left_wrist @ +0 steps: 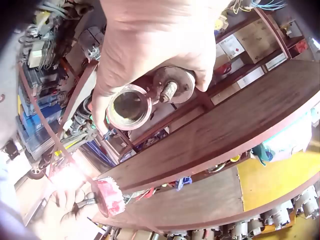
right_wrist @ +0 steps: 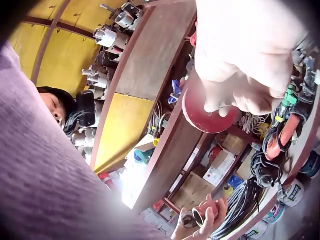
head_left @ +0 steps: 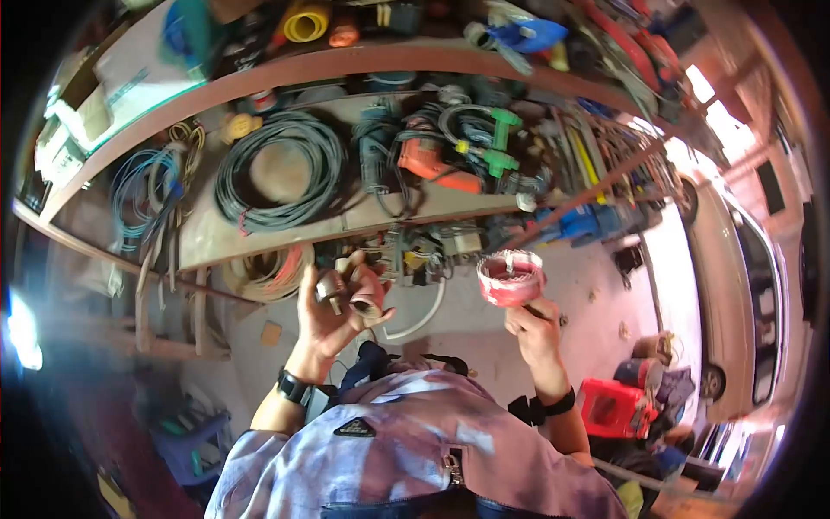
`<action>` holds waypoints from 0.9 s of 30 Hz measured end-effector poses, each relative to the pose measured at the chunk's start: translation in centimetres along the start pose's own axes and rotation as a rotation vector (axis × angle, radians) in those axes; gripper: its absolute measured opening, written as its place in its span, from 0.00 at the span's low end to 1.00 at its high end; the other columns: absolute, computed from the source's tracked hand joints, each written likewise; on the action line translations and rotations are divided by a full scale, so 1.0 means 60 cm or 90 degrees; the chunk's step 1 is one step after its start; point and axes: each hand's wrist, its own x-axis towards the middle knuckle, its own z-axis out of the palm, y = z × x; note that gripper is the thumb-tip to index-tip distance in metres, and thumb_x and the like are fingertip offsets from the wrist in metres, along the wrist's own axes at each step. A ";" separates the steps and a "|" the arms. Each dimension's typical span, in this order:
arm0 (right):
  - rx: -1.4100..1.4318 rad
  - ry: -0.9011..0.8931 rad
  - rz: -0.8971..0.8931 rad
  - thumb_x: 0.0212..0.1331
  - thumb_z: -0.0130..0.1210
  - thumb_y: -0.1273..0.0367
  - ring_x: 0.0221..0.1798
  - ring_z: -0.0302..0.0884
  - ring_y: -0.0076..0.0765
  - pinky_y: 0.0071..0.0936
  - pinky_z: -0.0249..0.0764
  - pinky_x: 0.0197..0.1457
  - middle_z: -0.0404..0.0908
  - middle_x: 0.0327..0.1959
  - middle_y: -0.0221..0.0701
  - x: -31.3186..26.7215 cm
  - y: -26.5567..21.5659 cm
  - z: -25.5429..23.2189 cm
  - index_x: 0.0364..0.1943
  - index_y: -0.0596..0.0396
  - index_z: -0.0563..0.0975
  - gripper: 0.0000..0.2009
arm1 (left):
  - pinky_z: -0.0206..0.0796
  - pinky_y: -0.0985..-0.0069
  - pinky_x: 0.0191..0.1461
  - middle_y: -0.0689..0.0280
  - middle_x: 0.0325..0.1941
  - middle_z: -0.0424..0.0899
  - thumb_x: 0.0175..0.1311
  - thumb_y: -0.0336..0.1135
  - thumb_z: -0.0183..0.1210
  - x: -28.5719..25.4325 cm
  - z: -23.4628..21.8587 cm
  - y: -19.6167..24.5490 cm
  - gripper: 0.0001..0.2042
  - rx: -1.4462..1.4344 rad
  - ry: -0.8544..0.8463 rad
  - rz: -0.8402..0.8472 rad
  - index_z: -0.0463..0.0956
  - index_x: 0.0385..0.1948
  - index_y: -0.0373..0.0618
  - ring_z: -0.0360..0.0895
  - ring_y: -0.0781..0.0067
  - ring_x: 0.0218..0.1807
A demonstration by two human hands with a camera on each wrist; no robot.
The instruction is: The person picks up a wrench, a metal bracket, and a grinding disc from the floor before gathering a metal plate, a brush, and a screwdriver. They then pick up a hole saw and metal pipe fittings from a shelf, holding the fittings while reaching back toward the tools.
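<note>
My left hand [head_left: 322,327] holds two small hole saws side by side at chest height. One is a reddish cup [left_wrist: 146,112] with its hollow mouth facing the left wrist camera. Beside it sits a grey-brown one [left_wrist: 186,82] with a threaded shank sticking out. To the right, my right hand [head_left: 534,329] grips a large red hole saw [head_left: 510,290] by its shank, the toothed rim turned up and whitish with wear. Its flat red back [right_wrist: 207,117] faces the right wrist camera, partly covered by the fingers.
Ahead stands a shelf [head_left: 194,246] bearing a coil of black cable [head_left: 226,186], an orange drill [head_left: 437,169] and a green clamp-like tool [head_left: 501,143]. More hole saws [right_wrist: 107,37] line a higher shelf. A red plastic stool or crate [head_left: 596,406] and a car [head_left: 731,320] are at right.
</note>
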 end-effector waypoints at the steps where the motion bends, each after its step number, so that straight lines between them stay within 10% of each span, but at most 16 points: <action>1: 0.003 0.032 0.005 0.52 0.51 0.75 0.15 0.54 0.17 0.17 0.50 0.18 0.62 0.13 0.23 0.004 -0.008 0.017 0.19 0.62 0.71 0.07 | 0.53 0.40 0.52 0.55 0.59 0.59 0.50 0.64 0.46 -0.001 -0.005 0.003 0.31 0.025 0.012 0.009 0.64 0.53 0.54 0.55 0.51 0.60; 27: 0.039 0.110 0.044 0.53 0.54 0.69 0.20 0.64 0.17 0.15 0.57 0.20 0.69 0.22 0.20 0.232 0.024 0.023 0.39 0.59 0.75 0.11 | 0.52 0.42 0.53 0.55 0.60 0.57 0.51 0.63 0.44 -0.037 -0.020 0.131 0.31 0.023 0.004 0.131 0.61 0.55 0.56 0.55 0.53 0.59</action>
